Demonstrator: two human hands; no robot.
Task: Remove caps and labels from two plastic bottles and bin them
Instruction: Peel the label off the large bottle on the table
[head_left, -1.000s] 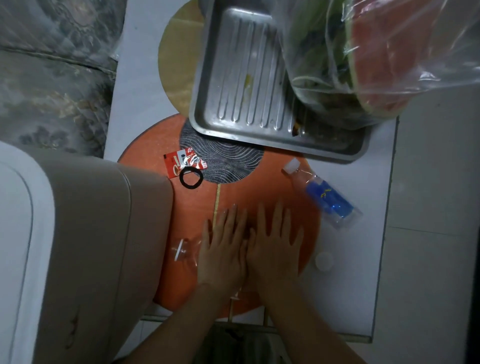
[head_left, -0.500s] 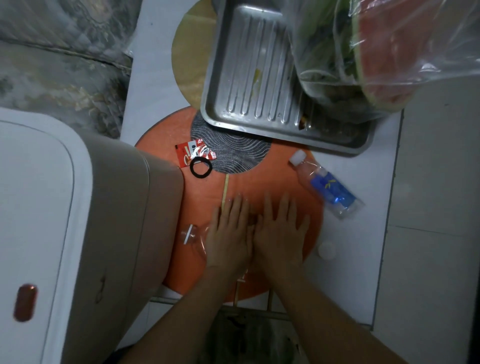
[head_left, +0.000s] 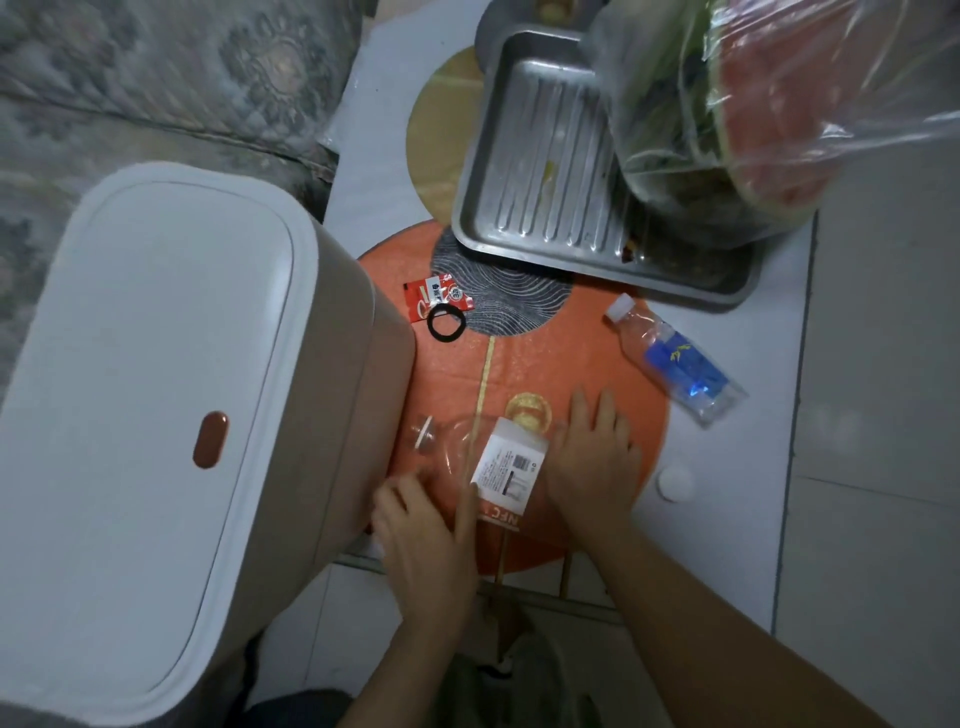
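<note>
Covering white table, orange mat, closed bin

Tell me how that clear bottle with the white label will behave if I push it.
The clear bottle lies on its side, uncapped and seemingly empty, so it is probably light and apt to roll. Its thin walls likely crumple under pressure. The right hand beside it might stop a roll that way.

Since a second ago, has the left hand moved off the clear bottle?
Yes. The left hand slid back toward the person, off the clear bottle on the orange mat.
</note>
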